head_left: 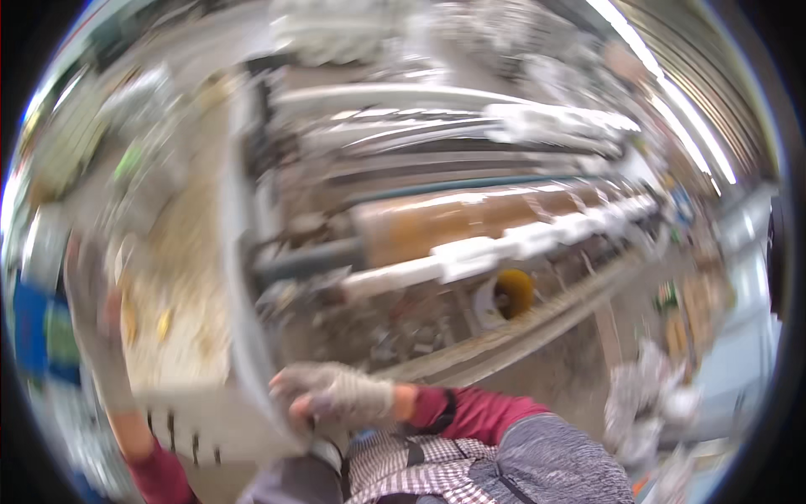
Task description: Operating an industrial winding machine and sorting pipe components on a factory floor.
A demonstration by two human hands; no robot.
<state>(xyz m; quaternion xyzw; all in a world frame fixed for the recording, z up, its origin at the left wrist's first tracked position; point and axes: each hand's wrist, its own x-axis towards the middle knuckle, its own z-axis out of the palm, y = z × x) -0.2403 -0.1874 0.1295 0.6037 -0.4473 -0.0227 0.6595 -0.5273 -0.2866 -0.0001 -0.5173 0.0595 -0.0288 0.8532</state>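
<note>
My right hand [336, 395], in a pale work glove, is at the near end of a large roller machine, beside its light side panel [243, 227]. Its fingers are loosely bent and apart, and no held thing shows. Far to the left my left hand [96, 315], also gloved, reaches up past a tan surface [189, 277]. Motion smears it, but the fingers look stretched out, with nothing visible in them. Within the machine lies a shiny brown roll [470, 223], and in front of it runs a white bar [470, 259] with thicker white sections.
A tube with a yellow inside [514, 294] sits under the white bar. Clear plastic bundles [651, 391] lie at the right. More wrapped bundles [344, 29] stand behind the machine. Small yellow pieces [164, 323] rest on the tan surface. Blue items [34, 328] stand at the far left.
</note>
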